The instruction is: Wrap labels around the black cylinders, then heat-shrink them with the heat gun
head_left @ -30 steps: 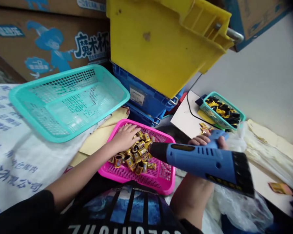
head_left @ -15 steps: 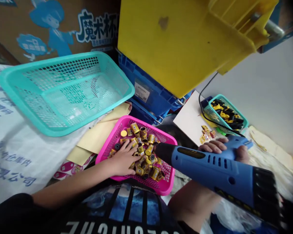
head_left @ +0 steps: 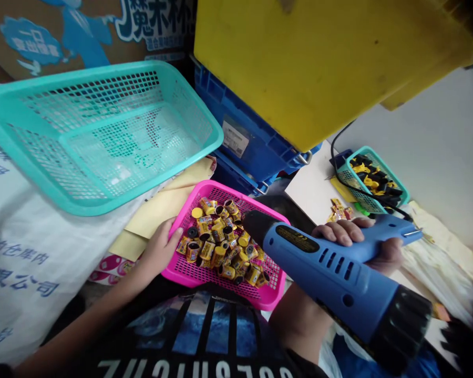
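Note:
My left hand (head_left: 161, 250) grips the left rim of a pink plastic basket (head_left: 274, 302), with its thumb over the edge. In the basket lies a heap of small yellow printed cylinders (head_left: 220, 239), some with dark open ends, among a few black round pieces. My right hand (head_left: 345, 232) is wrapped round the handle of a blue heat gun (head_left: 323, 273). The gun's black nozzle (head_left: 256, 226) points left, over the right part of the basket and close above the cylinders.
A turquoise mesh basket (head_left: 142, 202) sits on a white printed sack (head_left: 19, 273) at left. Stacked blue crates (head_left: 240, 131) and a yellow bin (head_left: 299, 63) rise ahead. At right, a small turquoise basket (head_left: 404, 197) holds black and yellow parts; a cord (head_left: 333, 152) runs beside it.
My left hand has moved left from on top of the yellow cylinders to the basket's rim. The heat gun's rear end has swung down and left, its nozzle slightly up and left.

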A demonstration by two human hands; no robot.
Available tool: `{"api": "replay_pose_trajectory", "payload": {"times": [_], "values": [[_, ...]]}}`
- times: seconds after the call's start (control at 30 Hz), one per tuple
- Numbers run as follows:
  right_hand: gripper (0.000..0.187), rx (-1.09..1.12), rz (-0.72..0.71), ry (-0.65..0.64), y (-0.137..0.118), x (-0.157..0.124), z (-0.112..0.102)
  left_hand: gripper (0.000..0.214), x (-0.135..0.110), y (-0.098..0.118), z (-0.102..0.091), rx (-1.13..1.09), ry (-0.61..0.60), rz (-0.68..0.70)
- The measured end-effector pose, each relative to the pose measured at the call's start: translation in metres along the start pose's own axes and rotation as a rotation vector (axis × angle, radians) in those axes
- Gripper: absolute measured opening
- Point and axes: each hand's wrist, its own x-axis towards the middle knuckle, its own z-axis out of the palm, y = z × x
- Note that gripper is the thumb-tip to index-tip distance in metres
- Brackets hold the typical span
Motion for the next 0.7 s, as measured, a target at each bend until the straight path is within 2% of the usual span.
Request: {"api": "replay_pose_trajectory", "payload": {"times": [0.13, 0.3, 0.57, 0.7], "values": [[0.042, -0.011, -0.002, 0.002, 0.006, 0.004, -0.007, 0.043, 0.001, 0.006, -0.002, -0.008, -0.020, 0.006], [0.037, -0.144, -0.033, -0.005, 0.007, 0.011, -0.013, 0.044, 0.003, 0.003, -0.002, -0.046, -0.035, -0.015], [0.041, -0.177, -0.001, 0.028, 0.019, 0.006, 0.015, 0.041, 0.002, 0.003, -0.001, -0.057, -0.028, -0.002], [0.041, -0.142, 0.057, -0.015, 0.027, 0.010, 0.015, 0.039, 0.002, 0.004, 0.000, -0.091, -0.031, 0.008]]}}
